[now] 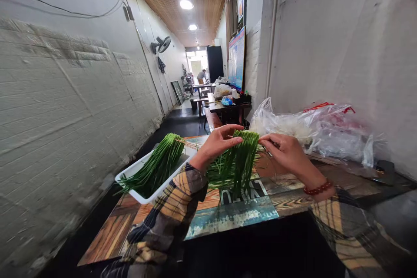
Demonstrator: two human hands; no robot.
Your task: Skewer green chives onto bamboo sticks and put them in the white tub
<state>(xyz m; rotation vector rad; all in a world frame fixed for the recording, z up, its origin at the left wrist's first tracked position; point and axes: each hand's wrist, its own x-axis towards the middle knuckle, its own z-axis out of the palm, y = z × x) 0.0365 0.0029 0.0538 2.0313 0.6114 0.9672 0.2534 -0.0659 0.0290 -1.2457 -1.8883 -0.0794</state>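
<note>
Between my two hands hangs a row of green chives (246, 156), with its folded or cut tops level and the long leaves drooping toward the table. My left hand (216, 145) grips the left side of the row, thumb in front and fingers along the top. At the row's right edge, my right hand (285, 152) pinches with thumb and fingertips what looks like the end of a thin skewer, mostly hidden. Loose chives (218, 171) lie behind and below. To the left, a white tray (143, 200) holds more chives (163, 160) threaded on wooden skewers (189, 143).
The tabletop (234, 217) has a wood-patchwork print. Clear plastic bags (339, 134) are heaped at the right by the wall. Farther off stand a dark table (233, 106) with bags and boxes, a wall fan (161, 44) and a bending person (202, 77).
</note>
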